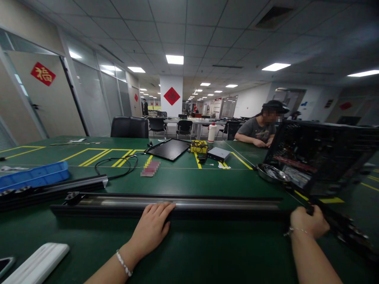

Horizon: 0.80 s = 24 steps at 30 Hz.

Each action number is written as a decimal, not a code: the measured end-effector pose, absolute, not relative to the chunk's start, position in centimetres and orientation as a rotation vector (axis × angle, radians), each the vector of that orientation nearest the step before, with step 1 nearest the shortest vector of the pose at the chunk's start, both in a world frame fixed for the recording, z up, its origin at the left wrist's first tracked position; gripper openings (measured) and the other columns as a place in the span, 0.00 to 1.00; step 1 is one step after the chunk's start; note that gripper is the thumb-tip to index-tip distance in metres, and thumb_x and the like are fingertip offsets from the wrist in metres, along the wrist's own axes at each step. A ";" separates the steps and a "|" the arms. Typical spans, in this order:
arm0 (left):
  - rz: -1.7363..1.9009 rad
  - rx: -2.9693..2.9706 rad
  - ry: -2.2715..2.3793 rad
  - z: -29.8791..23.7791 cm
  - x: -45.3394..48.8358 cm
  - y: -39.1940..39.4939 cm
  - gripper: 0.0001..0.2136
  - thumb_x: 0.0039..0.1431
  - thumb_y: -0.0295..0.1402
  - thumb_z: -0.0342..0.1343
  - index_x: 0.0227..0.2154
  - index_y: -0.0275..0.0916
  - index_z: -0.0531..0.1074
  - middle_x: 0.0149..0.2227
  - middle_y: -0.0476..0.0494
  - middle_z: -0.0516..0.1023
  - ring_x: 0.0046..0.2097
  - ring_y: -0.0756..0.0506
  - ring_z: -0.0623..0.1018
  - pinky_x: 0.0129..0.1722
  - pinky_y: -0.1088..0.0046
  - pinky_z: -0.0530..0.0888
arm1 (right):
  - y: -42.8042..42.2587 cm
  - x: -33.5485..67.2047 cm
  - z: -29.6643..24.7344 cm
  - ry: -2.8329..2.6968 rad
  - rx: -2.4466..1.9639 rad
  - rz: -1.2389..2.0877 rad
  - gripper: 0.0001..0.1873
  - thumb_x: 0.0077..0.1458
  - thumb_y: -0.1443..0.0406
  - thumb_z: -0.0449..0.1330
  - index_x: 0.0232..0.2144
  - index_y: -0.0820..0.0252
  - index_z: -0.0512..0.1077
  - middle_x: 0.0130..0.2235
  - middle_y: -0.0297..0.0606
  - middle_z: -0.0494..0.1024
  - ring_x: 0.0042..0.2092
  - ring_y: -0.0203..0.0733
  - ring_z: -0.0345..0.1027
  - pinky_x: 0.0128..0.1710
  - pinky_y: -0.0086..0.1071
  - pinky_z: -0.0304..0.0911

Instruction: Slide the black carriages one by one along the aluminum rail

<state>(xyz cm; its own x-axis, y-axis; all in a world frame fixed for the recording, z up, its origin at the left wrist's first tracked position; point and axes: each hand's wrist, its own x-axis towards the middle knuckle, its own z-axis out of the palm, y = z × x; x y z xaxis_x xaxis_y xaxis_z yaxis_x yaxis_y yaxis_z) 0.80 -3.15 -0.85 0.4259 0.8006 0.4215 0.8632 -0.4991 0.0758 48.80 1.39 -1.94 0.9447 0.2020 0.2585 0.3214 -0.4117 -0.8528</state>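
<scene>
A long black metal rail (225, 211) with a silvery inner strip lies across the table in front of me. My left hand (154, 225) is laid over its near wall, fingers across the top edge and thumb on the near side. Just past the rail's right end, my right hand (309, 221) is closed in a fist around a small dark thing, mostly hidden by the fingers. A dark fitting (72, 197) sits at the rail's left end.
An open computer case (319, 157) and a metal bowl (274, 173) of small parts stand at right. Left are a blue tray (35, 177) and another rail (74, 184). Farther back lie a black panel (168, 149) and a grey box (218, 154). A person (260, 126) sits across.
</scene>
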 end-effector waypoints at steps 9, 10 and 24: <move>-0.624 -2.522 -1.472 -0.6 0.8 -3.3 0.20 0.58 0.34 0.48 0.55 0.46 0.59 0.52 0.46 0.70 0.52 0.45 0.68 0.51 0.63 0.60 | 0.2 43.7 0.3 -0.465 -2.096 -0.213 0.30 0.46 0.57 0.53 0.54 0.56 0.63 0.58 0.50 0.53 0.57 0.64 0.51 0.51 0.50 0.53; -0.625 -2.523 -1.478 -0.6 0.8 -3.3 0.21 0.58 0.34 0.48 0.55 0.46 0.59 0.53 0.46 0.69 0.52 0.45 0.68 0.51 0.63 0.60 | 0.1 43.0 0.4 -0.533 -2.075 -0.288 0.29 0.48 0.57 0.52 0.53 0.56 0.64 0.58 0.51 0.54 0.57 0.64 0.51 0.50 0.52 0.53; -0.655 -2.523 -1.485 -0.5 1.1 -3.4 0.21 0.58 0.33 0.47 0.55 0.45 0.58 0.55 0.46 0.68 0.53 0.45 0.66 0.52 0.63 0.59 | -0.4 20.5 0.2 -1.961 -1.617 -0.308 0.25 0.58 0.59 0.41 0.56 0.55 0.61 0.61 0.40 0.57 0.62 0.51 0.45 0.58 0.52 0.39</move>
